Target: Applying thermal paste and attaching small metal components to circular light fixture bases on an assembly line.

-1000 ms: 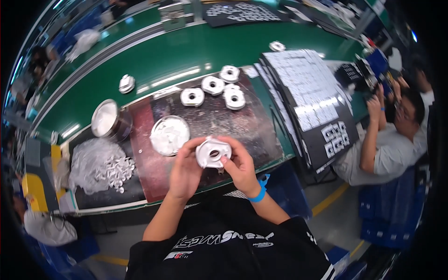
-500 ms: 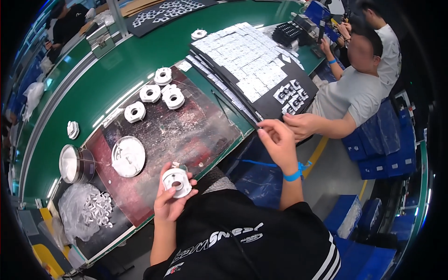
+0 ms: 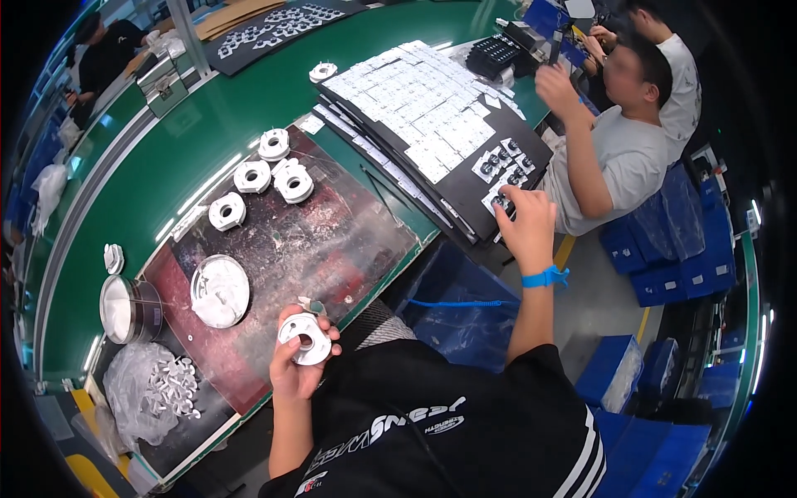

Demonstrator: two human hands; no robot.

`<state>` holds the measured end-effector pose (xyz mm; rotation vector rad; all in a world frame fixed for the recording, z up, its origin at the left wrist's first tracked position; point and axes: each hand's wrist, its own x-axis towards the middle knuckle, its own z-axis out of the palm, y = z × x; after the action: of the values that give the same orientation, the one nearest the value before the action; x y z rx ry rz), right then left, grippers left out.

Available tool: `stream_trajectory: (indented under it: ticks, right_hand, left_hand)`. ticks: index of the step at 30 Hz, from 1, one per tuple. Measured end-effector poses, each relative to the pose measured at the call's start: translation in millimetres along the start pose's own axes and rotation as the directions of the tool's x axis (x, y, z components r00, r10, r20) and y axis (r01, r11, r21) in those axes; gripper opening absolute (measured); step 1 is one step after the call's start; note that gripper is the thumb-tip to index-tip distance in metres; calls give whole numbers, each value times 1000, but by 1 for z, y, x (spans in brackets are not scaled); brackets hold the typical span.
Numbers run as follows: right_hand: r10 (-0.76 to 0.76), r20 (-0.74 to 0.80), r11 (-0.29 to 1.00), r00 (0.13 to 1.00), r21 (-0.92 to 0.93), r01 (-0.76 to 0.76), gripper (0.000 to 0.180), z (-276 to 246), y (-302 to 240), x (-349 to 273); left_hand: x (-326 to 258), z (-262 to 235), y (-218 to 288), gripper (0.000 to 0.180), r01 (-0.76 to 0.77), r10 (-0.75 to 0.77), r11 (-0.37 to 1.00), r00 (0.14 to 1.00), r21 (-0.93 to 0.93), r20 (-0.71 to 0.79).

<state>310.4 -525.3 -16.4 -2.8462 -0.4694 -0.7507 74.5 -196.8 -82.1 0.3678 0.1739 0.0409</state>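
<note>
My left hand [image 3: 300, 365] is closed round a white round part [image 3: 305, 339] with a hole through its middle, held just off the bench's near edge. A small clear and white piece [image 3: 313, 306] shows by its fingertips; whether it is fixed to the part I cannot tell. Over at the right, my right hand [image 3: 529, 217] has thumb and forefinger on either side of a small black-and-white part [image 3: 501, 201], at the near end of a group of such parts [image 3: 506, 159] on a black sheet [image 3: 465, 195]. Several more white round parts [image 3: 251, 176] stand on the stained board.
White flat pieces [image 3: 415, 100] cover most of the stacked black sheets. On the left are a white-coated dish [image 3: 220, 290], a tin [image 3: 131, 309] and a plastic bag [image 3: 137, 390] of small white pieces. A co-worker [image 3: 618, 158] sits close at right; a blue-lined bin [image 3: 457, 303] lies below.
My right hand has moved from the sheet's near edge to the small parts. The co-worker's hand has left that spot and risen. My left hand still holds the white part.
</note>
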Motion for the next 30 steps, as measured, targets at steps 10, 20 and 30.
stream_trajectory:
  ticks: [10,20,30]
  right_hand:
    - [-62,76,797,995,604,4,40,-6,-90,-7]
    - [-715,-68,302,696,868,395,44,-2,-213,-27]
    - [-592,37,17,805,999,-34,59,50,-223,-71]
  left_hand:
    - [4,2,-3,58,-78,151,971,931,224,-333]
    - [12,3,4,64,-81,75,997,939,-4,-336]
    - [2,7,10,57,-188,99,966,903,-178,-418]
